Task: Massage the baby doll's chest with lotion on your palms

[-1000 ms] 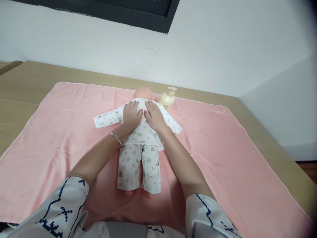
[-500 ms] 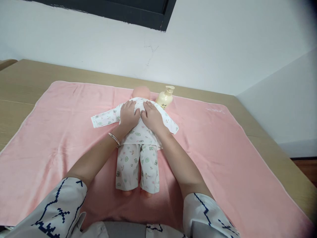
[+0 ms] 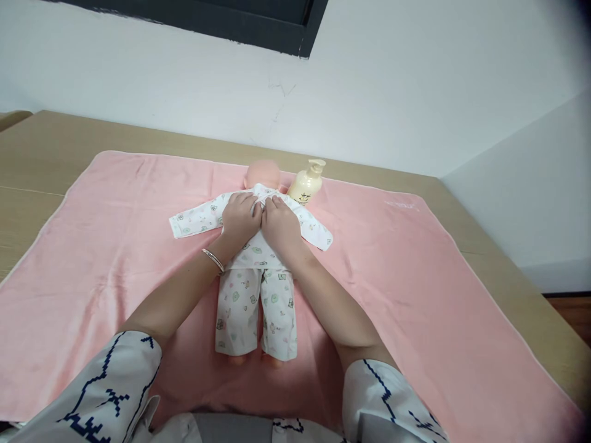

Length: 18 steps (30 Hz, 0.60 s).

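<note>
A baby doll [image 3: 261, 175] lies stretched out in the head view, its bald head away from me and its feet near me. It wears a white printed shirt [image 3: 258, 253] and matching trousers [image 3: 237, 311]. My left hand [image 3: 241, 216] and my right hand [image 3: 280, 224] rest side by side on the upper part of the shirt. Their fingers are curled in, thumbs close together, with a fold of the fabric gathered between them. Both sleeves of the shirt are spread outward. My palms hide the middle of the doll's torso.
A pale yellow pump bottle [image 3: 306, 183] stands right of the doll's head. Under everything lies a pink blanket [image 3: 392, 277] on a wooden table [image 3: 484, 246]. A white wall [image 3: 207, 92] with a dark frame [image 3: 258, 24] rises behind.
My fingers, flatter on the shirt before, have curled inward and drawn nearer each other. The right hand has shifted a little left and toward me. More of the doll's collar shows.
</note>
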Motion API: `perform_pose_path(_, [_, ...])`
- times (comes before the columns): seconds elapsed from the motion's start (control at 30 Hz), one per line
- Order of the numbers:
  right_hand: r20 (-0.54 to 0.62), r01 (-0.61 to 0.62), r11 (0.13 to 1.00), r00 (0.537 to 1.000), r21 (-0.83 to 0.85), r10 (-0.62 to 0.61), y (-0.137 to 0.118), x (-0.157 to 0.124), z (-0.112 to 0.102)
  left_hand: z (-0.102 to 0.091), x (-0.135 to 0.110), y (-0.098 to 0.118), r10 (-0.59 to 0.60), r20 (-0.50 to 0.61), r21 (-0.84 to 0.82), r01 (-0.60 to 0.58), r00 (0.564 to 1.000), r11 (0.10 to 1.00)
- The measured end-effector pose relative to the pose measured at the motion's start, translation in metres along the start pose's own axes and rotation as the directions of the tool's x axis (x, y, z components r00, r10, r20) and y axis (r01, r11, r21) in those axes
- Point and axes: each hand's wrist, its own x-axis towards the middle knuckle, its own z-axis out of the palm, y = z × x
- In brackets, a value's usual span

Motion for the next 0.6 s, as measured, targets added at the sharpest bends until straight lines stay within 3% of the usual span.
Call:
perform_pose_path(0.1, [0.007,-0.025,0.999,1.000,0.034,0.025,0.009,0.006,0.003,0.001,0.001,-0.001,-0.052,0.041,-0.010,0.053,0.998,0.999])
perform_pose_path(0.3, [0.055,0.039,0.987,0.997,0.154,-0.048,0.031,0.017,0.009,0.007,0.004,-0.005,-0.167,0.178,0.003,0.169,0.970,0.986])
perform_pose_path(0.6, [0.037,0.043,0.985,0.998,0.165,-0.050,0.032,0.015,0.013,0.009,0.004,-0.007,-0.157,0.177,-0.025,0.164,0.972,0.986])
